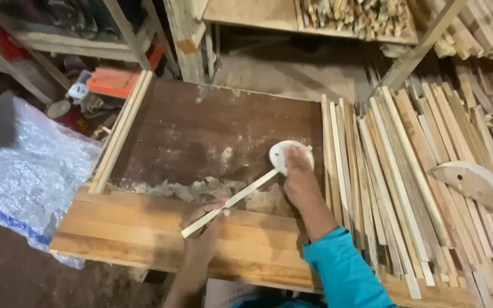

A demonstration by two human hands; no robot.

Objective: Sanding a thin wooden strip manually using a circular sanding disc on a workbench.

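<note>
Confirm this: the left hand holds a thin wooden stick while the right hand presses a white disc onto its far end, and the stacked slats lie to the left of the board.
Wrong on one point. In the head view, the stacked slats lie to the right of the board, not the left. The left hand does hold the thin wooden stick, and the right hand presses the white disc onto its far end.
</note>
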